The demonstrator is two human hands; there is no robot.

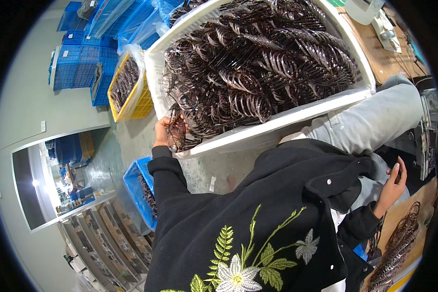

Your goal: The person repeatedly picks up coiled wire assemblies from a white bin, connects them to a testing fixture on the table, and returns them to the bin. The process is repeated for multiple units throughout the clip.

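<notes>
Now the left hand [161,132] reaches into the near corner of a white tray [297,116] piled with dark brown hair hoops [258,63].

Its fingers [170,127] are curled around a small bunch of hoops [179,131] at the tray's lower left corner; the rest of the pile lies up and to the right of that hand, the tray's long axis running from that corner toward the upper right. The left hand is by far the nearer; the right hand [393,184] rests well apart by the grey trouser leg [374,121], fingers loose and holding nothing, above another stack of hoops [399,243]. A yellow crate [142,104] of hoops stands left of the tray, a blue crate [136,187] below it, stacked blue crates [80,63] beyond, each with a small white label.
</notes>
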